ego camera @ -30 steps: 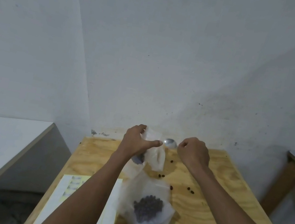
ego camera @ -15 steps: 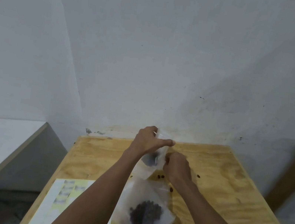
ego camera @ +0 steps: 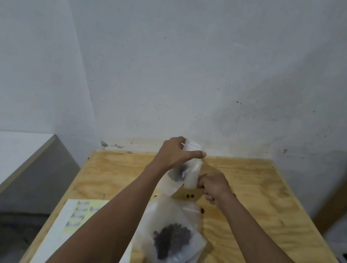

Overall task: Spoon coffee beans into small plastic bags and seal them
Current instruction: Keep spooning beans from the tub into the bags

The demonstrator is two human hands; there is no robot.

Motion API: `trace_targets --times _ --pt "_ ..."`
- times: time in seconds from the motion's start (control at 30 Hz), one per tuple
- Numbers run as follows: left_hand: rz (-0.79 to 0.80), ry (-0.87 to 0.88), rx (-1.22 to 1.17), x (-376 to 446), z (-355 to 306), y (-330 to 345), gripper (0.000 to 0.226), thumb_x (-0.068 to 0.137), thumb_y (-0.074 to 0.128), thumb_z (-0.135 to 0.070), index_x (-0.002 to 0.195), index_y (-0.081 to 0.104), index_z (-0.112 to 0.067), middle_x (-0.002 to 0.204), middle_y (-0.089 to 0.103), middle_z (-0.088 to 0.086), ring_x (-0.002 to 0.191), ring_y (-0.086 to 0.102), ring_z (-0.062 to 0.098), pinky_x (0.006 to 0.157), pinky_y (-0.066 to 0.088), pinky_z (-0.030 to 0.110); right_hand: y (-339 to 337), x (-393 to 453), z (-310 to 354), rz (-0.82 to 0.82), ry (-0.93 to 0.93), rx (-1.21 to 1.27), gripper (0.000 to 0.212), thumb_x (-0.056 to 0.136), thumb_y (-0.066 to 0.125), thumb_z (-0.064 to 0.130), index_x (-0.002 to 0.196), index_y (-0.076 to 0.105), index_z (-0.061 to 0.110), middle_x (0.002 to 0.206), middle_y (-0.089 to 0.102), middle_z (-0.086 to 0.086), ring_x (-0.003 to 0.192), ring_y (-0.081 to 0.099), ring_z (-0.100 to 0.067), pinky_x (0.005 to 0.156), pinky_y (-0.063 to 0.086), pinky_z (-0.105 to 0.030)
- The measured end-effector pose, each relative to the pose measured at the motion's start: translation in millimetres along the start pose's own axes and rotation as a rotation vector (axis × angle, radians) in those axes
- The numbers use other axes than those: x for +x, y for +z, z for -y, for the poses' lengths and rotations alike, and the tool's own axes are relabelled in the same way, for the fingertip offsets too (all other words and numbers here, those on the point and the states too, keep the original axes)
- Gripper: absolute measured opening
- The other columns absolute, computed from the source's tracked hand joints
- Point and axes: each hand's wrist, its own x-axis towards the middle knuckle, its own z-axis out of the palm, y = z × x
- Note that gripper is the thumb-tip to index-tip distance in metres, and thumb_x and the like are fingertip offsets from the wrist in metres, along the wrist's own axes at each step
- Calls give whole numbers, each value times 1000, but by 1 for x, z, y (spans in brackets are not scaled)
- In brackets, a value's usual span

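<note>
Left hand (ego camera: 174,156): pinching top of small plastic bag (ego camera: 186,174), raised above plywood table (ego camera: 270,207) (few dark beans inside). Right hand (ego camera: 213,185): fingers curled just beside bag's lower edge; grasp unclear. Filled bags (ego camera: 173,239): stacked near front edge. Loose beans (ego camera: 190,195): scattered nearby.

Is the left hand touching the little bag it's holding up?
Touching. The head view shows the left hand pinching the top of the small plastic bag, its thumb pressed across the front, so the bag hangs from it above the wooden table.
</note>
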Motion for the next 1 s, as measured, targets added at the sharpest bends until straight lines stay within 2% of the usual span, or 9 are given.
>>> trace_targets --times 0.2,0.33,0.4,0.47,0.57,0.67,0.77,0.87,1.0 --pt "17 -32 53 -10 16 -19 65 55 74 -72 85 67 -15 89 68 4 77 61 15 63 42 29 0 -5 2 -71 42 79 27 84 55 -5 90 79 4 55 47 -4 45 26 -16 40 19 -20" --pt "21 -43 53 -15 27 -31 58 56 77 -70 82 65 -20 88 68 3 77 61 14 63 42 28 -2 -6 4 -101 37 132 25 83 57 -5 92 80 -2 76 73 -14 46 27 -15 43 22 -27" --pt "45 -52 69 -19 31 -36 48 62 82 -63 87 66 -24 91 65 -5 82 61 10 63 40 25 -6 -6 5 -116 15 116 26 83 58 -4 101 77 -7 66 62 -12 46 25 -15 43 21 -27" --pt "62 -56 114 -23 37 -39 61 60 82 -65 103 69 -23 102 65 -7 92 61 10 66 42 24 -12 -6 8 -128 -13 98 27 83 60 -3 105 74 -9 66 50 -9 46 26 -15 45 22 -29" --pt "58 -67 164 -28 41 -43 82 50 76 -75 113 68 -24 108 66 -7 96 62 11 69 45 25 -19 -8 12 -146 -40 80 26 83 62 0 104 73 -11 67 52 -10 45 28 -17 46 24 -30" --pt "54 -72 176 -34 42 -45 81 49 78 -74 113 67 -25 108 66 -7 96 63 12 73 50 28 -27 -14 19 -175 -43 76 25 83 62 1 102 74 -10 67 53 -10 45 31 -18 47 28 -31" --pt "9 -15 191 -40 43 -48 89 51 81 -72 124 63 -24 113 65 -6 100 65 15 82 55 33 -37 -22 30 -196 -57 104 19 81 66 1 92 75 -12 67 52 -10 45 31 -18 45 27 -29" --pt "-34 59 247 -45 38 -51 99 58 86 -64 140 54 -18 126 60 -2 113 59 19 95 51 38 -46 -37 50 -202 -121 110 8 78 69 1 71 67 5 68 49 -11 46 31 -17 43 25 -26" --pt "-79 138 274 -47 29 -53 98 63 88 -59 144 50 -17 131 57 1 120 56 22 99 49 41 -48 -54 78 -197 -233 69 11 78 71 6 70 64 9 67 52 -9 47 37 -18 42 31 -25"
